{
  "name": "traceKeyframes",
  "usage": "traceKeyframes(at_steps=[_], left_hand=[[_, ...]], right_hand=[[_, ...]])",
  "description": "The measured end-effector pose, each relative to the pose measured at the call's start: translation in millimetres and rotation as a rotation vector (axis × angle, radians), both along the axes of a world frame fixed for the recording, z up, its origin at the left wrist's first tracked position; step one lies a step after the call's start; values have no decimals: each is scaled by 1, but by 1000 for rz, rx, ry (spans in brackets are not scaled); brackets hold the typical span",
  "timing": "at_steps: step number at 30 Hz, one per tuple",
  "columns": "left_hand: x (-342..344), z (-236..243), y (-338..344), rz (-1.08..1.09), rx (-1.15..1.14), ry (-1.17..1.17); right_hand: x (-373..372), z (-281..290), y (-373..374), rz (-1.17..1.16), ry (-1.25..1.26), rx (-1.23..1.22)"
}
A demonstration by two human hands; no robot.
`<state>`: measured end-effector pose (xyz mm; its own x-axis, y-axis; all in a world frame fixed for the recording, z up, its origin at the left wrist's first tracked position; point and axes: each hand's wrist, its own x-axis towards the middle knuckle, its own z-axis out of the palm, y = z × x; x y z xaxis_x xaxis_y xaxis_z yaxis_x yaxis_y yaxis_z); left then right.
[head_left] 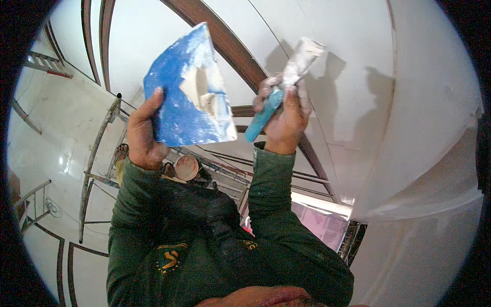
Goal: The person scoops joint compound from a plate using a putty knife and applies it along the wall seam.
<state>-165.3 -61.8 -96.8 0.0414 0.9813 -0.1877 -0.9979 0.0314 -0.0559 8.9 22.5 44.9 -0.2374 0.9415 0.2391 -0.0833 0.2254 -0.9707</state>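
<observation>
A blue flat plastic putty board is gripped at its left edge by my left hand, thumb on its face. Cream putty is smeared on the board's right half, with a thicker lump in the middle. My right hand is closed around the teal handle of a putty knife. The knife's blade points up and right and is coated in whitish putty. Board and knife are apart, both held up in front of me. Whitish residue covers the fingers of my right hand.
Below me a round bucket stands by my feet on a metal scaffold. White panels with brown strips between them spread above and ahead. A ladder-like frame stands on the pale floor at the left.
</observation>
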Motion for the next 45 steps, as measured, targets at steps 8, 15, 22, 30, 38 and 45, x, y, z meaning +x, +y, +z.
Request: traceKeyframes(at_steps=[8,15,22,30,38,45], left_hand=[[24,0,11,2,-121,32],[26,-43,-6,58,-169,58],[27,-51,-4,41,-188,108],[24,-38,7,57,-183,51],[20,-15,13,50,-210,-11],[30,33,35,10,-16,-130]], right_hand=[[70,92,80,-641,-1045,797],[54,157,110,-576,-1546,1075],[56,179,133,-516,-1726,1060],[118,188,114,-527,-1800,791],[117,96,36,-712,-949,258],[42,-2,24,87,-200,117]])
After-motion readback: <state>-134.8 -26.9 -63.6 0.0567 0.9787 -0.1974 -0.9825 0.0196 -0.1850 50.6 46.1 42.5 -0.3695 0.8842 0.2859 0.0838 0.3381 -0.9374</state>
